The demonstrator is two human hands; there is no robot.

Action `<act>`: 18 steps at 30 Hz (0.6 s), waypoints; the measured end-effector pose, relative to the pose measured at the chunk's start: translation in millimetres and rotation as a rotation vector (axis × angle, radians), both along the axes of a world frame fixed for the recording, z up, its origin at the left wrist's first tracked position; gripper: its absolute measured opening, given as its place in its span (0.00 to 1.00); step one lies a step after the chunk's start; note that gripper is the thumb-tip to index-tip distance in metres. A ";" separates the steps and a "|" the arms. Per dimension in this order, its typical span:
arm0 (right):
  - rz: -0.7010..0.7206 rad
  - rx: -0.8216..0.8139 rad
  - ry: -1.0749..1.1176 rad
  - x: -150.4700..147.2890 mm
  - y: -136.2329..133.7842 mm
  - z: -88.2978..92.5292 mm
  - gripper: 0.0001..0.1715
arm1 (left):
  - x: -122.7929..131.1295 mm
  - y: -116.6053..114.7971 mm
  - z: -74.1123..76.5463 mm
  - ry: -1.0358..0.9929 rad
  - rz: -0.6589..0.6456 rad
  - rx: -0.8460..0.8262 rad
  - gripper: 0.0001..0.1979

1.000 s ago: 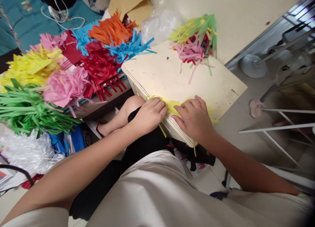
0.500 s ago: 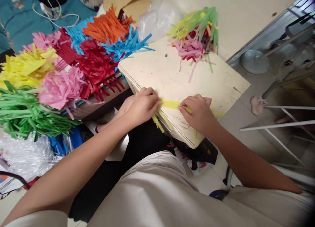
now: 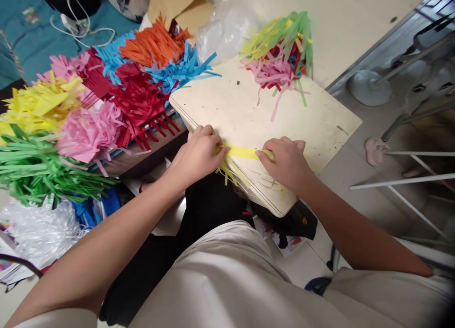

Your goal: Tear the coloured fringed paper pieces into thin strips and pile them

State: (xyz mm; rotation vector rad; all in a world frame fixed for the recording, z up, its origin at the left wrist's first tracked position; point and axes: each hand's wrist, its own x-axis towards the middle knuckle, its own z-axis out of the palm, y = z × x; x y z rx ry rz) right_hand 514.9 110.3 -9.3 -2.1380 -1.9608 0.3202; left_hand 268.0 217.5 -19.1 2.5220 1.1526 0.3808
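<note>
A yellow fringed paper strip [image 3: 242, 152] stretches between my two hands, over the near part of a cream board [image 3: 220, 100]. My left hand [image 3: 205, 150] is closed on its left end, and cut yellow strands hang from there over the board's near edge. The strip's right end is pinched in my right hand [image 3: 284, 159], where the paper looks twisted or bunched. At the board's far side lies a tassel bundle [image 3: 277, 53] of green, yellow, pink and red paper fringe.
Piles of fringed paper fill the left: green [image 3: 46, 169], pink [image 3: 90, 131], yellow [image 3: 42, 103], red [image 3: 137, 93], orange [image 3: 154, 43] and blue [image 3: 185, 67]. Clear plastic [image 3: 225, 36] lies behind the board. White metal bars [image 3: 401, 182] stand at the right.
My left hand has shifted slightly left along the strip, so a little more flat yellow paper shows between the hands. My right hand has barely moved.
</note>
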 end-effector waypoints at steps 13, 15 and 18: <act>0.009 0.011 -0.076 -7.8 -1.9 1.6 0.13 | 5.9 0.5 7.6 0.105 0.039 -0.048 0.13; 0.012 0.014 -0.083 -7.9 -2.5 0.5 0.13 | 5.0 0.3 9.0 0.124 0.049 -0.030 0.14; 0.015 0.027 -0.094 -7.9 -3.4 -1.4 0.13 | 3.5 0.0 10.1 0.152 0.054 -0.001 0.15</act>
